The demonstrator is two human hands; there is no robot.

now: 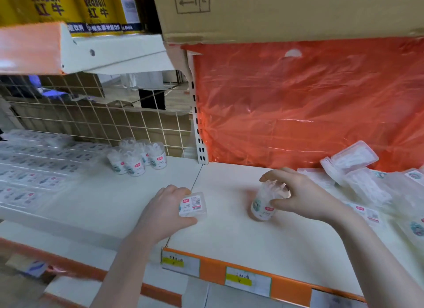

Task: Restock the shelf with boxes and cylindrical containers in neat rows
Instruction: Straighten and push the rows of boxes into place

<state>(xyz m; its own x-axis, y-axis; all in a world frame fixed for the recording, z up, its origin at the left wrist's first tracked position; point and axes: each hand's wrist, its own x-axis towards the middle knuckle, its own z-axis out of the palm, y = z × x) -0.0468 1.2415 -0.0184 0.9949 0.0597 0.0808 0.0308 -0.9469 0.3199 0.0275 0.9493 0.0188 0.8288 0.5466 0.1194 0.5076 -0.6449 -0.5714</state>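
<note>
My left hand (164, 210) grips a small clear plastic box (192, 205) with a white and red label, held just above the white shelf (224, 229) near its middle seam. My right hand (296, 194) holds a clear cylindrical container (263, 203) from above, fingers and thumb curled round its top; the container stands tilted on the shelf. A cluster of several matching cylinders (137, 157) stands upright at the back left. Rows of flat boxes (32, 168) lie on the far left.
A loose pile of clear boxes (358, 177) lies at the right. An orange plastic sheet (309, 106) covers the back right; a wire grid (96, 119) backs the left. A cardboard carton (286, 12) and yellow drink cartons (68, 7) sit overhead. Price tags (247, 280) line the orange front rail.
</note>
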